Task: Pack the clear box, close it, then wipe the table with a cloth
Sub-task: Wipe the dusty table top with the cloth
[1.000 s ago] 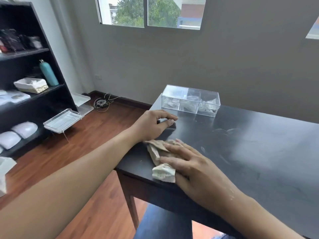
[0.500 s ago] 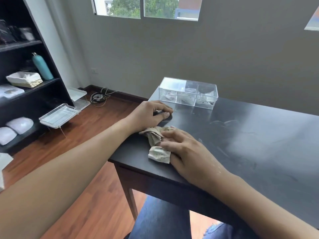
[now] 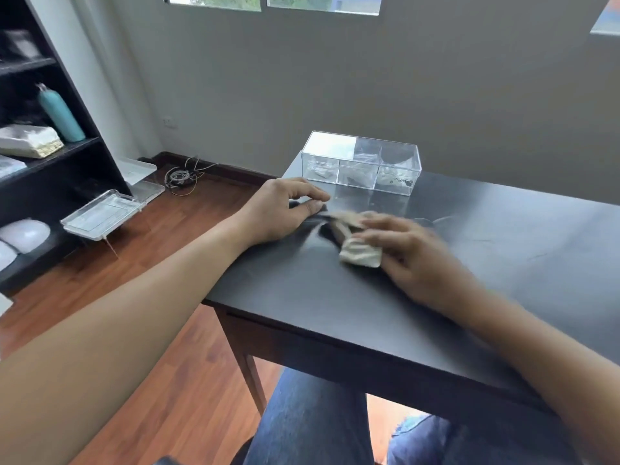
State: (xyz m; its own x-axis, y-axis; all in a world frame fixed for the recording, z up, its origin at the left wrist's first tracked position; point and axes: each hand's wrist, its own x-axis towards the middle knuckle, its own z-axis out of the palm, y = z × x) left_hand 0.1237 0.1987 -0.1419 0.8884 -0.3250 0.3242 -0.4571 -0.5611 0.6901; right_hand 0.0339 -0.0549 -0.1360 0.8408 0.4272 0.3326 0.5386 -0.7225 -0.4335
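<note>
A clear box (image 3: 360, 162) with three compartments and its lid down stands at the far left corner of the black table (image 3: 302, 290). Small items lie inside it. My right hand (image 3: 409, 250) presses flat on a crumpled beige cloth (image 3: 359, 253) on the table top, blurred by motion, just in front of the box. My left hand (image 3: 281, 209) rests on the table's left edge, fingers curled, its thumb and fingertips touching the surface beside the cloth. It holds nothing that I can see.
A black shelf unit (image 3: 50, 156) stands to the left with a teal bottle (image 3: 60, 115) and white items. Clear trays (image 3: 100, 213) and coiled cables (image 3: 179, 177) lie on the wooden floor. My jeans-clad knees (image 3: 312, 424) are under the table's near edge.
My right hand has slid the cloth away from the table's near edge, further in and to the right, toward the box. My left hand has stayed on the table's left edge.
</note>
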